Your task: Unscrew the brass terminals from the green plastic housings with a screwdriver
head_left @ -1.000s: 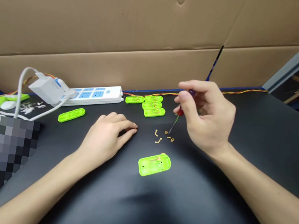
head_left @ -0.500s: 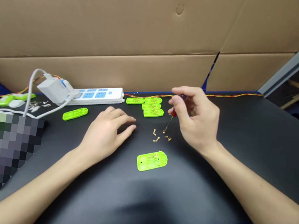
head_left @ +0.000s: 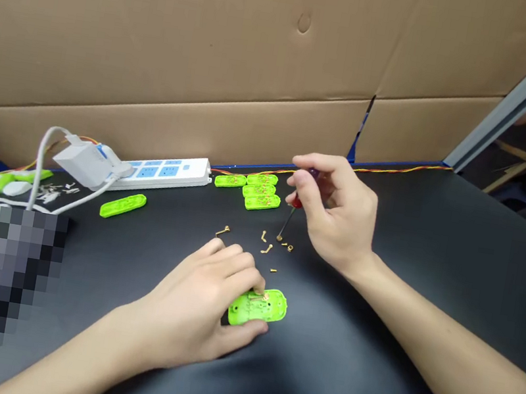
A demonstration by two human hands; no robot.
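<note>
A green plastic half-shell (head_left: 272,310) lies face up near the front, with small brass parts inside. My left hand (head_left: 202,294) grips it from the left, index finger at its far edge and thumb along the near one. In my right hand (head_left: 343,213) is a screwdriver (head_left: 298,200) with a red handle, fingers closed round it. Its tip points down at a small brass piece (head_left: 279,238) on the table. Close by lie bent brass strips (head_left: 267,249), a square brass bit (head_left: 290,248) and a tiny brass pin or screw (head_left: 273,270). Another brass strip (head_left: 223,231) rests beyond my left fingers.
Several green half-shells (head_left: 262,202) are grouped at the back of the black table (head_left: 411,267). One more shell (head_left: 122,205) lies left, before a white power strip (head_left: 161,173) with plugs and cables. Small pale parts (head_left: 50,193) sit far left. Cardboard (head_left: 216,50) walls the back.
My left hand has come down and right from the bare tabletop onto the green half-shell, which now lies slightly nearer me. The screwdriver stays in my right hand among the brass pieces.
</note>
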